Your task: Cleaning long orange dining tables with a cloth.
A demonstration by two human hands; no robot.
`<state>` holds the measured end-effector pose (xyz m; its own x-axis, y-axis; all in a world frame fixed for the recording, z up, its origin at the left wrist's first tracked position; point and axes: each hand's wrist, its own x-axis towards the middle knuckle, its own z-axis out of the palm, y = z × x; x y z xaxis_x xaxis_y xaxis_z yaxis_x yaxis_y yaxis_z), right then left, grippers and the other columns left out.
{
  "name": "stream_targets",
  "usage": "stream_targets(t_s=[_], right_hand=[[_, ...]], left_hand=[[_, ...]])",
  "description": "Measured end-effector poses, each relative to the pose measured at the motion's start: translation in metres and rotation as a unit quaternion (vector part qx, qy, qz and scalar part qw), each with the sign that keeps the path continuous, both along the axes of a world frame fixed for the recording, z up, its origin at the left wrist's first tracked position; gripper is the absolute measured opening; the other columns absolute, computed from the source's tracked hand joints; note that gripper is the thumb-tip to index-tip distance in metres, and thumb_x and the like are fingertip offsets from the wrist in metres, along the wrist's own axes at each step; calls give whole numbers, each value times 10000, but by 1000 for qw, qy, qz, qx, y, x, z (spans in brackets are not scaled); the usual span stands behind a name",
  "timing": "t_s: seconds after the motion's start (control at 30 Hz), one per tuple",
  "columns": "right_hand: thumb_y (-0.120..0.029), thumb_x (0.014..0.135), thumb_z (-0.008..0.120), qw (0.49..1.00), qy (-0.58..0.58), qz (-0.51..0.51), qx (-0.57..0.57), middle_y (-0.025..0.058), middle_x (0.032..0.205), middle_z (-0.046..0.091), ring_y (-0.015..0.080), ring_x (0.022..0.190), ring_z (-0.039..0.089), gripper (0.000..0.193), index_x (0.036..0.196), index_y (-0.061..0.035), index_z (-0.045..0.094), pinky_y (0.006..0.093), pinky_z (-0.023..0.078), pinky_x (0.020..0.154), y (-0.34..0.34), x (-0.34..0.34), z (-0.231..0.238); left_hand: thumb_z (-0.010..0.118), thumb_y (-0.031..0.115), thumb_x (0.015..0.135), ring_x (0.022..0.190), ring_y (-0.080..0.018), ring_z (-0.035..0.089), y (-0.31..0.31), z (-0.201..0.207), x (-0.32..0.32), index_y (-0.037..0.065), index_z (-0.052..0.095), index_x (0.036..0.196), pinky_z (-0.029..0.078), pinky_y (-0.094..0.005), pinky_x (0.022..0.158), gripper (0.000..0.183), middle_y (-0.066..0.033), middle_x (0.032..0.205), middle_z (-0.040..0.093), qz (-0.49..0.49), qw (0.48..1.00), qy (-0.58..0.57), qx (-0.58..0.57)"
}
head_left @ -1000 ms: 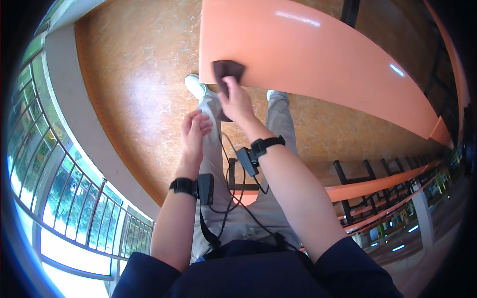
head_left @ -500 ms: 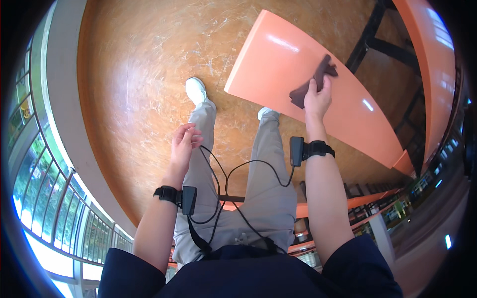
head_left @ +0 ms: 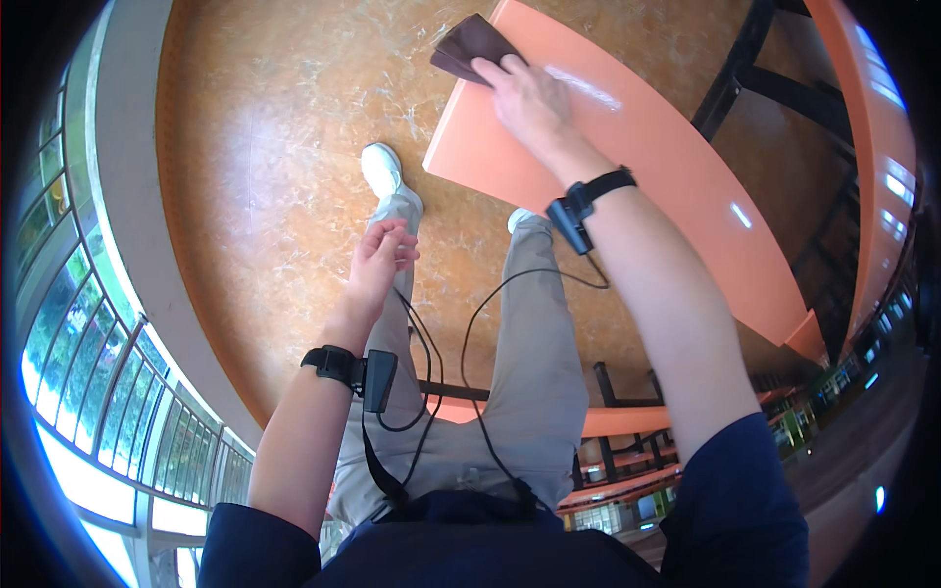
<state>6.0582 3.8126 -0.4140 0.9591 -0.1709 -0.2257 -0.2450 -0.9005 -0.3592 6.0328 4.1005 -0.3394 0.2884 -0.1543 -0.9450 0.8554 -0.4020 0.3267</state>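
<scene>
My right hand (head_left: 534, 103) is stretched out over the far left end of a pinkish-orange tabletop (head_left: 627, 186). Its fingers press on a folded dark brown cloth (head_left: 475, 49), and part of that cloth hangs past the table's edge. My left hand (head_left: 382, 257) hovers over my left leg, away from the table. Loosely bent and slightly apart, its fingers hold nothing.
A second orange surface (head_left: 867, 147) curves along the right, with black metal frame legs (head_left: 774, 88) between the two. To the left runs a pale ledge (head_left: 127, 176) with a railing (head_left: 108, 392). Black cables (head_left: 470, 343) loop between my wrists and waist.
My right hand has carried the cloth from the table's middle to its far left end. The cloth now looks flatter, less bunched. My left hand has shifted slightly right and farther away.
</scene>
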Motion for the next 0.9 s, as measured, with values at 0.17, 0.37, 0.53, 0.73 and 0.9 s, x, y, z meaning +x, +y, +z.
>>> stream_targets(t_s=[0.17, 0.37, 0.53, 0.73, 0.9], right_hand=[[-109, 852, 509, 998, -14, 12, -59, 78, 1001, 576, 306, 853, 629, 400, 1225, -238, 570, 435, 536, 710, -84, -68, 2], [-132, 848, 551, 969, 80, -232, -37, 117, 1079, 579, 353, 899, 616, 460, 1292, -240, 498, 480, 507, 787, -138, -204, 11], [-156, 873, 551, 894, 71, -443, -1, 142, 1117, 583, 384, 989, 588, 440, 1305, -206, 482, 482, 489, 813, -143, -307, 7], [-136, 879, 558, 823, 3, -563, 82, 218, 1135, 587, 416, 1023, 569, 450, 1314, -123, 447, 481, 471, 838, -55, -354, 11], [-128, 865, 576, 797, 110, -555, 211, 229, 1161, 587, 436, 1029, 567, 454, 1298, -104, 441, 483, 462, 857, -12, -349, 22]], left_hand=[[500, 247, 973, 826, -131, 619, -14, -7, -22, 86, 549, 1183, 479, -270, 752, 269, -43, 961, 634, -40, 999, -3, 33], [493, 240, 970, 799, -133, 625, -50, -18, -49, 85, 543, 1184, 482, -257, 710, 269, -48, 940, 637, -128, 991, 8, 36], [514, 197, 951, 776, -138, 619, -122, -28, -88, 43, 568, 1132, 484, -259, 673, 243, -61, 912, 632, -287, 958, 3, -21], [511, 183, 941, 785, -163, 629, -195, 8, -119, 1, 572, 1122, 508, -290, 721, 264, -100, 903, 647, -411, 907, -40, -83], [469, 183, 958, 865, -149, 614, -212, 31, -121, 26, 548, 1161, 477, -286, 764, 268, -61, 963, 623, -425, 902, -10, -79]])
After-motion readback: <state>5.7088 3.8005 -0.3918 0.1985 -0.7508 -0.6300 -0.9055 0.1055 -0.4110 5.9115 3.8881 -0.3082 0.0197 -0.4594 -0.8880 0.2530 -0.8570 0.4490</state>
